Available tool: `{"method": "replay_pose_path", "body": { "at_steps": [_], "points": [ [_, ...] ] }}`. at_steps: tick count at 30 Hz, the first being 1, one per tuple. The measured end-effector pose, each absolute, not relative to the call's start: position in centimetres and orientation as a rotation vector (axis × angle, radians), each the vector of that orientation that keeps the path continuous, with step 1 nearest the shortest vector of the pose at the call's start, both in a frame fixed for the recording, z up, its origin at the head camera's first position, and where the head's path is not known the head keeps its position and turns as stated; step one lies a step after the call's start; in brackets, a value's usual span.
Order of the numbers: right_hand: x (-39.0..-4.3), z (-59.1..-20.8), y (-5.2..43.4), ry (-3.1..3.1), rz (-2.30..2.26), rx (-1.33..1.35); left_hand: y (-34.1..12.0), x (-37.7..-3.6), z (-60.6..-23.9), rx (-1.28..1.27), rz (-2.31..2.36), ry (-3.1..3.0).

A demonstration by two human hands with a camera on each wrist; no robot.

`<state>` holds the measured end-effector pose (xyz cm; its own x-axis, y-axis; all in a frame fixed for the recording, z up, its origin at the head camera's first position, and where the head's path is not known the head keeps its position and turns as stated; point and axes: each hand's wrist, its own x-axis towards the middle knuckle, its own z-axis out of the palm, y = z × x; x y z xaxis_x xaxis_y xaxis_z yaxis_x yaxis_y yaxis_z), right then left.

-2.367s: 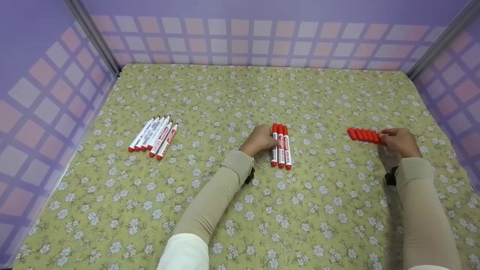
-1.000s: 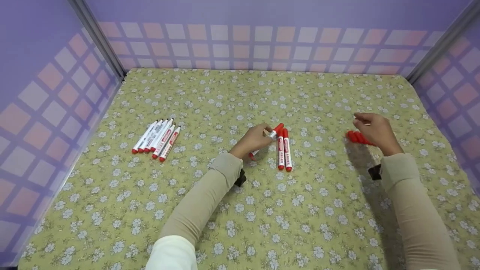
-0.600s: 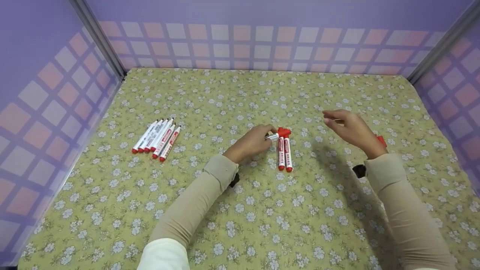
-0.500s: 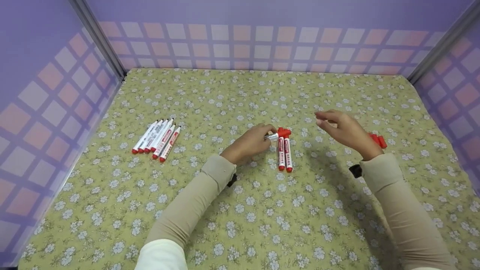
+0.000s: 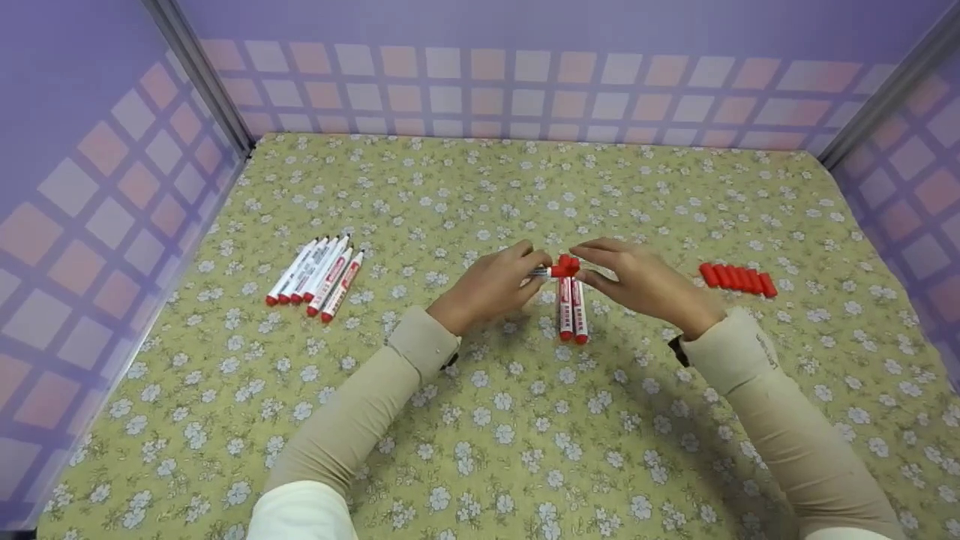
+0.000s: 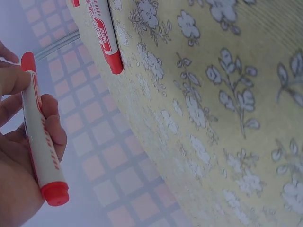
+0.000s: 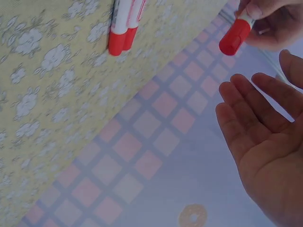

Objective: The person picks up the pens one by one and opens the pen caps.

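Red cap (image 7: pixel 234 38) sits on the white marker (image 6: pixel 40 123) that L hand (image 5: pixel 491 285) pinches btw. thumb and fingers; this marker is lifted above the table (image 5: pixel 487 465), w/ its cap pointing to R hand (image 5: pixel 630 281). R hand is spread, its fingers almost straight; the R wrist view shows it just beside the cap, not touching, and it holds nothing. Under the two hands, two capped markers (image 5: pixel 566 315) lie side by side on the table, caps at the far end. On the L side, well apart, is a group of uncapped markers (image 5: pixel 321 274), dark tips away from the person, red ends near. On the R side, loose red caps (image 5: pixel 737 280) lie in one close row. Table has yellow-green cloth w/ white flowers; behind are purple walls (image 5: pixel 450 22) w/ pink & white squares. Both sleeves (image 5: pixel 360 420) are beige.
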<state>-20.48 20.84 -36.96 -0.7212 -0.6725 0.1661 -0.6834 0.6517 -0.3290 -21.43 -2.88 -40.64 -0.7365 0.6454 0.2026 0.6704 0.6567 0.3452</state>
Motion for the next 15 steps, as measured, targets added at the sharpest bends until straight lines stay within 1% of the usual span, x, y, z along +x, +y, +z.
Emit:
{"method": "replay_pose_path", "body": {
  "at_steps": [8, 15],
  "points": [
    [-20.1, -37.1, 18.8, -2.745, 0.53, 1.267, -2.9, -20.9, -39.9, -1.144, -0.343, -2.63],
    [-19.8, -37.5, 17.5, -2.688, 0.415, 1.288, -2.9, -20.5, -39.7, -1.116, -0.253, -2.579]
  ]
}}
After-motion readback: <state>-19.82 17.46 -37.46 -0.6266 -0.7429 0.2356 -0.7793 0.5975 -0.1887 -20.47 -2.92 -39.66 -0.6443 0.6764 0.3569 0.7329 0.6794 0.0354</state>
